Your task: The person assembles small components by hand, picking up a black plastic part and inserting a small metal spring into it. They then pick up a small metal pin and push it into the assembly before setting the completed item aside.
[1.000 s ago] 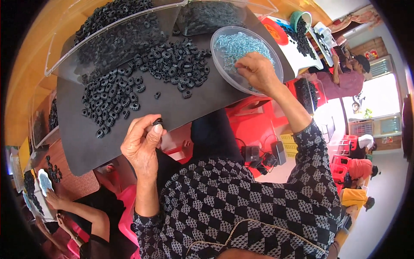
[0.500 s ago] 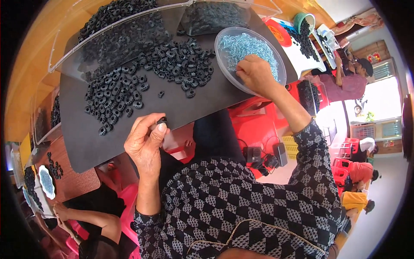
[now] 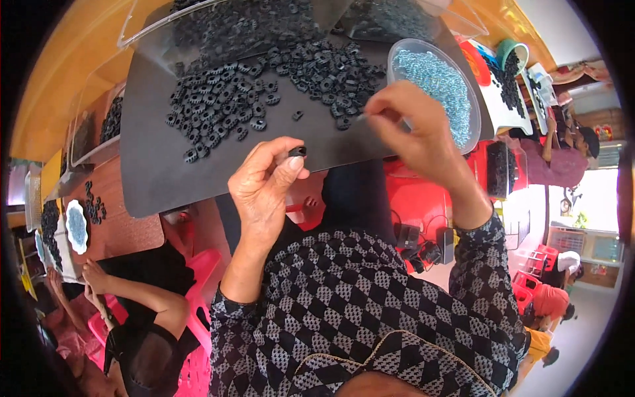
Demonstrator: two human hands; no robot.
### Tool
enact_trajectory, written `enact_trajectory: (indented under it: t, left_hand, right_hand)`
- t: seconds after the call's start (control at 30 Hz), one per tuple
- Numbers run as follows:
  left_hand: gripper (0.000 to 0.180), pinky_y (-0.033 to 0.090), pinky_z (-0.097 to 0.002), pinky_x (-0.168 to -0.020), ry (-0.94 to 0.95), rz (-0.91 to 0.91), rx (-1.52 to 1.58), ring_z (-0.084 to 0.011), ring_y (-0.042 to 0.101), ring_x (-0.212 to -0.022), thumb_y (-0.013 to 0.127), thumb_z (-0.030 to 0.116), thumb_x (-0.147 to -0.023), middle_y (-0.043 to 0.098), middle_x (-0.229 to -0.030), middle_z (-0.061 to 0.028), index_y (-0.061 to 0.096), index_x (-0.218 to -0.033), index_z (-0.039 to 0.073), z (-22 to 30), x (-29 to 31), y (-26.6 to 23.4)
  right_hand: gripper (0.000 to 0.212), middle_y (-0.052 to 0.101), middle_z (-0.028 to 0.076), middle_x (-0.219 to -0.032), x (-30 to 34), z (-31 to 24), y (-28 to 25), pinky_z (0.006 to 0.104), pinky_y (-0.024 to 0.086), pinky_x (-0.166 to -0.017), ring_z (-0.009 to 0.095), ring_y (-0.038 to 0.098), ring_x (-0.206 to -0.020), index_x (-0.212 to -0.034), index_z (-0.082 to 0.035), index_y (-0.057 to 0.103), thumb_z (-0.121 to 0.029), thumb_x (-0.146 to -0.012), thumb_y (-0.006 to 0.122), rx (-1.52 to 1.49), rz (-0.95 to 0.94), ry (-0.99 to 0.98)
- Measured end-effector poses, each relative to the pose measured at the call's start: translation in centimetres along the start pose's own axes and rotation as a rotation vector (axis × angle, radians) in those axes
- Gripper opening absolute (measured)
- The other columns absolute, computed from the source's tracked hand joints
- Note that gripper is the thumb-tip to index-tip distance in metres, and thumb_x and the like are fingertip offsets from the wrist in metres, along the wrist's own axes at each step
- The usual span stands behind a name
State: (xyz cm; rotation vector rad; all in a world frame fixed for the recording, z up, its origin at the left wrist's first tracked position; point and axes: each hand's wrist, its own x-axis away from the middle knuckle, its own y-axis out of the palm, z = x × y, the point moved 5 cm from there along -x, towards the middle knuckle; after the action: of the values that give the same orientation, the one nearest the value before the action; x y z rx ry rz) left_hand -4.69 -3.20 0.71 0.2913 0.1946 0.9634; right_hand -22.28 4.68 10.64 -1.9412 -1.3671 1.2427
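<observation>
Between thumb and fingertips, my left hand (image 3: 261, 188) pinches a small black plastic part (image 3: 299, 151) over the near edge of the dark board. My right hand (image 3: 417, 129), slightly blurred, is pinched closed in front of an oval clear tub (image 3: 470, 149) and partly covers it. A tiny pale piece (image 3: 360, 118) shows at its fingertips, too small to identify. Many tiny shiny light-blue pieces (image 3: 433, 76) fill the tub. Piles of similar black plastic parts (image 3: 218, 102) lie beyond my left hand, and a single black part (image 3: 297, 115) lies apart from them.
A clear plastic bin wall (image 3: 142, 33) rises at the far side of the dark board (image 3: 149, 178). Left of me, a person sits by a brown table (image 3: 126, 231) with a white dish (image 3: 77, 227). Under the board's right side is a red stool (image 3: 423, 198). Other people sit to the right.
My right hand has come out of the tub toward my left hand, with a tiny pale piece at its fingertips. My left hand still holds the black part. The whole view has shifted.
</observation>
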Motion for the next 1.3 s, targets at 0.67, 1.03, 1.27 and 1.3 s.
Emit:
enact_trajectory:
  t: [0.67, 1.03, 1.27, 1.3]
  left_hand:
    - [0.018, 0.049, -0.0202, -0.063, -0.039, 0.010, 0.045, -0.0081, 0.058, -0.068, 0.064, -0.003, -0.083, 0.060, -0.082, -0.0033, 0.064, -0.100, -0.006, 0.4, 0.5, 0.4]
    - [0.019, 0.049, -0.0195, -0.062, -0.056, 0.008, 0.084, -0.0082, 0.060, -0.065, 0.064, -0.001, -0.084, 0.064, -0.081, -0.0042, 0.063, -0.102, -0.005, 0.1, 0.6, 0.2]
    - [0.018, 0.050, -0.0195, -0.061, -0.065, 0.022, 0.102, -0.0086, 0.061, -0.065, 0.064, -0.001, -0.083, 0.066, -0.082, -0.0063, 0.063, -0.101, -0.005, 0.2, 0.6, -0.3]
    - [0.018, 0.050, -0.0198, -0.061, -0.066, 0.011, 0.144, -0.0089, 0.061, -0.065, 0.065, -0.001, -0.083, 0.066, -0.082, -0.0073, 0.064, -0.100, -0.005, 0.3, 0.5, -0.5]
  right_hand:
    - [0.029, 0.059, 0.010, -0.081, -0.4, -4.8, 5.2, 0.0346, 0.045, -0.061, 0.027, 0.054, -0.071, -0.098, 0.000, 0.057, 0.006, -0.070, 0.062, 0.065, -0.055, -0.281]
    - [0.029, 0.061, 0.013, -0.086, 0.4, -5.2, 5.8, 0.0348, 0.046, -0.059, 0.028, 0.056, -0.069, -0.100, 0.002, 0.057, 0.006, -0.072, 0.064, 0.096, 0.069, -0.351]
    - [0.021, 0.062, 0.013, -0.083, -0.3, -5.0, 5.2, 0.0348, 0.046, -0.059, 0.028, 0.057, -0.069, -0.094, 0.001, 0.061, 0.006, -0.073, 0.064, 0.038, 0.041, -0.304]
    - [0.021, 0.062, 0.013, -0.083, -0.5, -4.5, 4.9, 0.0348, 0.046, -0.059, 0.028, 0.057, -0.070, -0.093, 0.001, 0.061, 0.006, -0.073, 0.064, 0.068, 0.053, -0.277]
